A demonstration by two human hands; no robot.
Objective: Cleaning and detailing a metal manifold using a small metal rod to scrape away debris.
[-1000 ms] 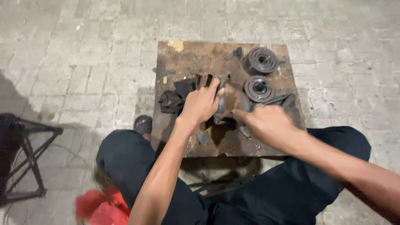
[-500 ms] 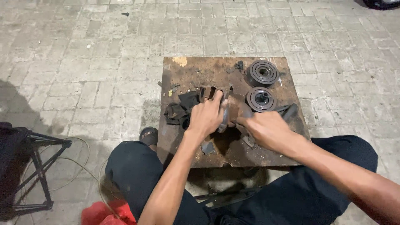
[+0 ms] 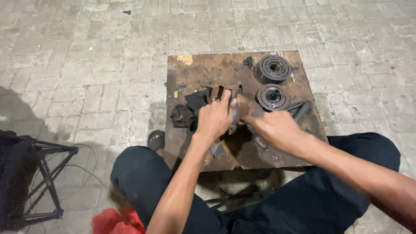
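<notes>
My left hand presses down on a dark, greasy metal part in the middle of a rusty metal plate. Its fingers curl over the part's top edge. My right hand lies just to the right, with fingers closed around the same part's lower right side; what it grips is mostly hidden. A crumpled black rag sits left of my left hand. Two round grooved pulley discs rest at the plate's far right.
A dark tool handle lies right of my right hand. The plate rests on grey paving bricks. A black stand with a cable is at the left. Something red lies by my left knee. A sandalled foot shows beside the plate.
The view has shifted slightly, so the plate sits further right and lower. Both hands stay on the greasy part, with only small finger shifts.
</notes>
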